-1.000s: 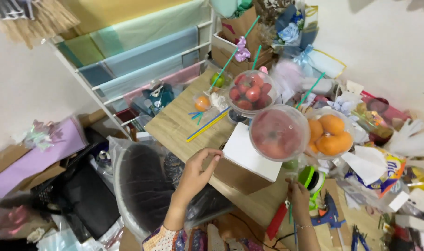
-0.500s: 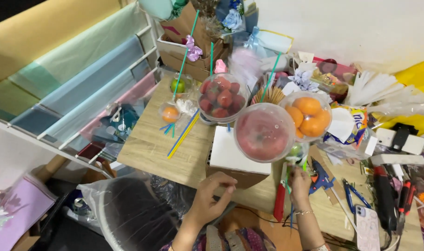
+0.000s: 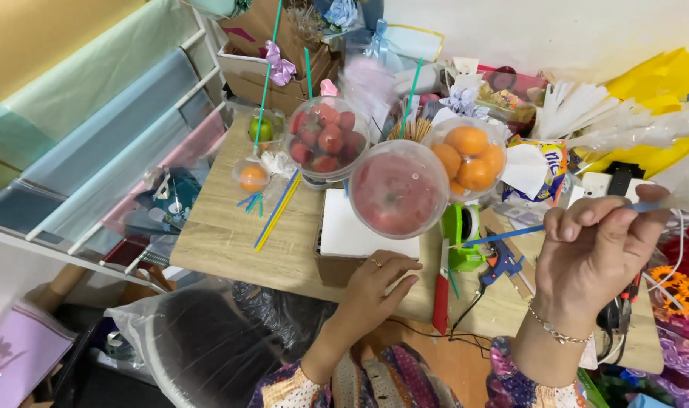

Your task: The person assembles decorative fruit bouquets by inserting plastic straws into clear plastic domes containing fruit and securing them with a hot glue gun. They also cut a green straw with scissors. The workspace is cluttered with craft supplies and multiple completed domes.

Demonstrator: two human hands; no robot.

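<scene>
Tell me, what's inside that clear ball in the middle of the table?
The clear ball holds something reddish pink, blurred through the plastic. It sits over a white box; what lies beneath is hidden. The left hand rests nearby.

Three big fruit globes (image 3: 399, 188) — perhaps two small ones (image 3: 252, 175).

Clear globe of oranges (image 3: 469, 159), green tape dispenser (image 3: 461, 234), yellow wrapping paper (image 3: 662, 91).

Surface: I see a light wooden table (image 3: 231, 242), crowded towards its far side.
Middle: a white box (image 3: 359, 234) lies flat on it.
Left: blue and yellow sticks (image 3: 278, 210) lie loose on the wood.
Right: a blue glue gun (image 3: 502, 266) and a red-handled knife (image 3: 441, 291).
</scene>
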